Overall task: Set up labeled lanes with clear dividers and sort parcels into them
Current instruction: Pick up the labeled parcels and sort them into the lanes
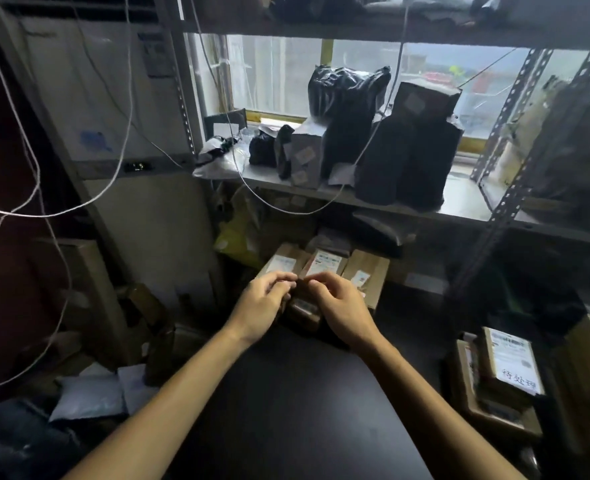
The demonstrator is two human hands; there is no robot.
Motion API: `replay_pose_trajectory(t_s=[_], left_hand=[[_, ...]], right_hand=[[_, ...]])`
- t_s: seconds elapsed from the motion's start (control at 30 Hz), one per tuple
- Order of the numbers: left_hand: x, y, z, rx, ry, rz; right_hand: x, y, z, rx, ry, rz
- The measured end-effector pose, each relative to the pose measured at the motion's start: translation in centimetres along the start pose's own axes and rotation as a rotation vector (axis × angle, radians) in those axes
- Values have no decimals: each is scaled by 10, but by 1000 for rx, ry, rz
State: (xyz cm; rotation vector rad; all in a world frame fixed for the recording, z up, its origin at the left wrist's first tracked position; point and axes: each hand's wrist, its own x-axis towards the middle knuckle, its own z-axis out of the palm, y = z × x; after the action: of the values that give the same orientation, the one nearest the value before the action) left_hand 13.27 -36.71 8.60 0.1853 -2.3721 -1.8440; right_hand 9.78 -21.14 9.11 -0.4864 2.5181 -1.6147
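Observation:
Both my hands meet over a small brown parcel (303,311) at the far edge of a dark table (304,393). My left hand (264,301) and my right hand (338,303) have curled fingers whose tips pinch something small between them just above the parcel; what it is stays too blurred to tell. Behind the parcel stand several brown cardboard boxes (324,263) with white labels. To the right, a stack of boxes carries a white sheet with handwritten characters (515,365).
A metal shelf (459,206) above holds several black bagged parcels (404,161) in front of a window. White cords (37,174) hang at the left. Cardboard boxes and white padded bags (89,396) lie on the floor at the left.

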Motion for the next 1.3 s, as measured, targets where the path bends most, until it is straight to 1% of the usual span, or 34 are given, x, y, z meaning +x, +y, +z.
replay_pose_trajectory(t_s=[0.1,0.27,0.4,0.5,0.57,0.67,0.73,0.8,0.87,1.0,1.07,1.17,1.3], left_hand=[[24,-16,6,-13,-53,-19],[75,-46,33,-10,-138,-82],[127,-72,62,-3,-179,-148],[167,-91,92,31,-220,-178],[186,-100,110,62,-252,-170],[211,-114,136,85,-281,-147],[222,-120,147,116,-285,-118],[231,-127,157,193,-327,-97],[239,-134,164,369,-363,-21],[249,-142,176,819,-457,175],[250,-143,182,943,-465,257],[250,-146,189,1002,-483,308],[251,-148,199,979,-527,277]], right_hand=[[16,17,5,-12,28,47],[54,65,-1,21,81,172],[91,108,-12,122,151,301],[116,141,-25,114,230,363],[126,160,-34,105,289,395],[141,187,-45,143,359,491],[148,201,-46,103,388,539],[157,214,-45,-8,410,586],[163,222,-44,-108,414,605],[173,244,-41,-139,323,616],[173,253,-40,-109,286,618],[171,262,-40,54,334,631],[174,270,-48,165,391,652]])
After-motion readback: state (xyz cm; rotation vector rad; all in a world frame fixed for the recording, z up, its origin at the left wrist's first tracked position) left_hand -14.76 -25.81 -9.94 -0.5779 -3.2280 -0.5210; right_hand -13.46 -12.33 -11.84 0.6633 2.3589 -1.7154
